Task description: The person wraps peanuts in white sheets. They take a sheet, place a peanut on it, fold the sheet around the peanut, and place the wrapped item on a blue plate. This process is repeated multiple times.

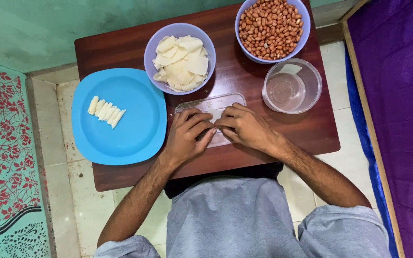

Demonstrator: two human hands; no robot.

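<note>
Left hand [189, 135] and right hand [244, 126] side by side on a clear tray [211, 104] at mid worktop [120, 48], fingers curled, pinching a pale wrapper [214, 116]; rolled pieces [105, 111] on blue plate [135, 138].

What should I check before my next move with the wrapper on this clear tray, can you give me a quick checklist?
1. Both hands on the work: ok. Left hand and right hand meet over the clear tray.
2. Wrapper flat under the fingers: cannot tell, hands hide it.
3. Spare wrappers in reach: ok, the wrapper bowl is full.
4. Peanuts in reach: ok, the peanut bowl is full.
5. Room on the blue plate: ok, a short row of rolls sits on its left side.
6. Clear bowl: cannot tell whether it holds water.
</note>
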